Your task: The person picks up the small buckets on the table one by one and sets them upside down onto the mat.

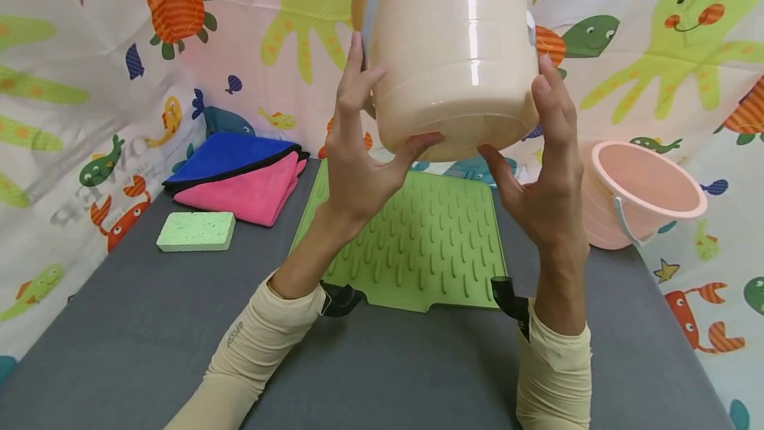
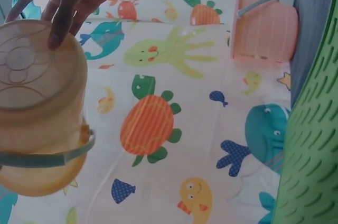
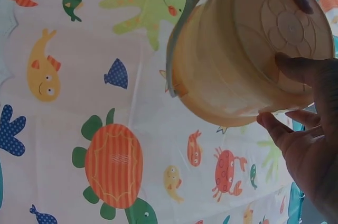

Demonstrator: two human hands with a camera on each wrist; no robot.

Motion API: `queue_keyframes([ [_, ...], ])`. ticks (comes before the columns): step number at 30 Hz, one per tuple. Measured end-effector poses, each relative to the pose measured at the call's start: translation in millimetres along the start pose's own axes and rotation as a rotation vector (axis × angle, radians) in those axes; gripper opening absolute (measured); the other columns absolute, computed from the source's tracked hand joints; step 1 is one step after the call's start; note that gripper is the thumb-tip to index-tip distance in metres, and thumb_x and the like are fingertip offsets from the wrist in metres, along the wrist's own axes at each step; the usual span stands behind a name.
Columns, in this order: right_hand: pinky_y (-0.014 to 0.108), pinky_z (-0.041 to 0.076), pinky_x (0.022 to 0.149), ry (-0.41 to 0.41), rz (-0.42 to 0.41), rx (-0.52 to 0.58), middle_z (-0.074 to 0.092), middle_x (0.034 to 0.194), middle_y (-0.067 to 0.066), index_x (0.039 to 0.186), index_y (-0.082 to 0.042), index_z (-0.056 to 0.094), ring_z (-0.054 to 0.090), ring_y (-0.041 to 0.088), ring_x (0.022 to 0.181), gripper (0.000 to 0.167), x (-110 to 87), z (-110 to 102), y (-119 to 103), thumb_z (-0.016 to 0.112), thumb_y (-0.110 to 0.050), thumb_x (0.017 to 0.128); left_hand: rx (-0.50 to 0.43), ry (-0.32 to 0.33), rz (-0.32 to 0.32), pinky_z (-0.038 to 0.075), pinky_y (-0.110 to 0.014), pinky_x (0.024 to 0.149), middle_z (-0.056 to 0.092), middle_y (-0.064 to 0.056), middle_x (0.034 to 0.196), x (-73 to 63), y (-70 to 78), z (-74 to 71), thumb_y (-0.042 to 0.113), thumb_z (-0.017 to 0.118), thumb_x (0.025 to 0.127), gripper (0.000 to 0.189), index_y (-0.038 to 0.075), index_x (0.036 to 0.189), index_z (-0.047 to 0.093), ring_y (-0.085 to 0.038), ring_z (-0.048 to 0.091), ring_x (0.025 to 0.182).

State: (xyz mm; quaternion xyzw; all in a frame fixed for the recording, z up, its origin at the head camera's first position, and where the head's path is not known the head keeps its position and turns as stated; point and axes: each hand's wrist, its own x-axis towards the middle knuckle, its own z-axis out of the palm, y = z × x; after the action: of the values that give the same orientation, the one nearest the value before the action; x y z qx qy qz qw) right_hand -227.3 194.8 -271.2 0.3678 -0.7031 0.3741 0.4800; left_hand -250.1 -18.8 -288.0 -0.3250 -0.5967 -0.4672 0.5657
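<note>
Held cream bucket (image 1: 453, 65), base edge well apart from green mat (image 1: 420, 244)

Left sleeve (image 1: 253, 350): cream, creased, small dark lettering (image 1: 235, 335)
Right sleeve (image 1: 554, 377): matching cream, creased
Wrist pieces (image 1: 343, 301): black, curved
Hands (image 1: 363, 151): bare

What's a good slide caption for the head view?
Left hand and right hand hold up a cream bucket; green mat and pink bucket on the table.

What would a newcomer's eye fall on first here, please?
Probably the glossy cream plastic bucket, held aloft between the left hand and right hand. Next come the pink plastic bucket, right of the ridged green mat, and the folded blue-and-pink cloth, left of it.
</note>
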Motion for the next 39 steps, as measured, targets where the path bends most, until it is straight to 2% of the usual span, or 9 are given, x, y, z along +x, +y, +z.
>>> queue_keyframes([
  [3, 0.05, 0.038, 0.124, 0.025, -0.005, 0.024, 0.046, 0.155, 0.029, 0.146, -0.035, 0.051, 0.043, 0.038, 0.15, 0.088, 0.4, 2, -1, 0.079, 0.016, 0.08, -0.05, 0.006, -0.05, 0.054, -0.032, 0.103, 0.035, -0.04, 0.159, 1.4, -0.9, -1.4, 0.01, 0.096, 0.073, 0.084, -0.006, 0.137, 0.044, -0.027, 0.042, 0.154],
  [7, 0.05, 0.045, 0.12, 0.099, 0.019, 0.111, 0.042, 0.15, 0.027, 0.135, -0.006, 0.05, 0.047, 0.038, 0.142, 0.061, 2.6, 6, -2, 0.083, 0.002, 0.084, -0.088, 0.006, -0.061, 0.054, -0.029, 0.093, 0.037, -0.038, 0.152, 4.0, -2.6, -3.2, 0.009, 0.098, 0.071, 0.085, -0.007, 0.135, 0.045, -0.024, 0.046, 0.148],
  [10, 0.048, 0.049, 0.116, 0.177, 0.058, 0.235, 0.041, 0.143, 0.026, 0.123, 0.008, 0.041, 0.048, 0.039, 0.136, 0.062, 5.7, 8, -4, 0.086, -0.012, 0.086, -0.088, -0.031, -0.047, 0.055, -0.028, 0.09, 0.037, -0.035, 0.145, 5.5, -3.7, -4.7, 0.014, 0.1, 0.067, 0.09, -0.005, 0.135, 0.045, -0.024, 0.047, 0.141],
  [15, 0.046, 0.048, 0.117, 0.244, 0.111, 0.256, 0.047, 0.137, 0.026, 0.116, 0.013, 0.042, 0.049, 0.038, 0.134, 0.062, 9.0, 7, -8, 0.085, -0.021, 0.088, -0.095, -0.188, -0.049, 0.051, -0.031, 0.112, 0.036, -0.034, 0.145, 7.0, -6.0, -7.2, 0.025, 0.104, 0.06, 0.108, -0.006, 0.142, 0.041, -0.029, 0.045, 0.141],
  [20, 0.045, 0.049, 0.117, 0.233, 0.136, 0.199, 0.049, 0.138, 0.025, 0.117, 0.017, 0.046, 0.053, 0.036, 0.132, 0.053, 9.2, 4, -9, 0.08, -0.015, 0.091, -0.031, -0.383, -0.032, 0.04, -0.031, 0.121, 0.035, -0.031, 0.152, 7.0, -9.8, -14.4, 0.044, 0.104, 0.053, 0.132, -0.007, 0.151, 0.032, -0.035, 0.036, 0.147],
  [23, 0.045, 0.048, 0.118, 0.212, 0.151, 0.192, 0.05, 0.138, 0.024, 0.12, 0.018, 0.047, 0.052, 0.034, 0.133, 0.054, 8.6, 4, -8, 0.079, -0.013, 0.091, 0.009, -0.447, -0.026, 0.037, -0.029, 0.124, 0.034, -0.03, 0.155, 6.2, -11.3, -17.3, 0.048, 0.101, 0.057, 0.134, -0.008, 0.154, 0.028, -0.036, 0.035, 0.148],
  [29, 0.043, 0.047, 0.119, 0.143, 0.143, 0.142, 0.051, 0.143, 0.023, 0.129, 0.019, 0.048, 0.051, 0.032, 0.136, 0.085, 6.9, 2, -5, 0.086, -0.044, 0.086, 0.012, -0.405, -0.064, 0.035, -0.03, 0.126, 0.039, -0.027, 0.156, 7.0, -11.0, -17.8, 0.045, 0.1, 0.064, 0.127, -0.007, 0.157, 0.03, -0.031, 0.038, 0.149],
  [33, 0.031, 0.048, 0.112, 0.101, 0.133, 0.042, 0.053, 0.149, 0.021, 0.135, 0.018, 0.049, 0.052, 0.029, 0.136, 0.105, 5.4, -4, -2, 0.08, -0.067, 0.081, -0.06, -0.353, -0.081, 0.042, -0.03, 0.121, 0.039, -0.029, 0.156, 7.8, -8.8, -16.6, 0.036, 0.102, 0.064, 0.123, -0.01, 0.154, 0.03, -0.029, 0.046, 0.145],
  [39, 0.026, 0.044, 0.103, 0.064, 0.139, -0.029, 0.053, 0.154, 0.019, 0.14, 0.014, 0.05, 0.052, 0.027, 0.141, 0.114, 3.2, -10, 1, 0.078, -0.077, 0.076, -0.141, -0.3, -0.11, 0.049, -0.03, 0.116, 0.037, -0.032, 0.154, 7.5, -5.6, -16.0, 0.025, 0.103, 0.061, 0.104, -0.008, 0.134, 0.037, -0.032, 0.055, 0.14],
])
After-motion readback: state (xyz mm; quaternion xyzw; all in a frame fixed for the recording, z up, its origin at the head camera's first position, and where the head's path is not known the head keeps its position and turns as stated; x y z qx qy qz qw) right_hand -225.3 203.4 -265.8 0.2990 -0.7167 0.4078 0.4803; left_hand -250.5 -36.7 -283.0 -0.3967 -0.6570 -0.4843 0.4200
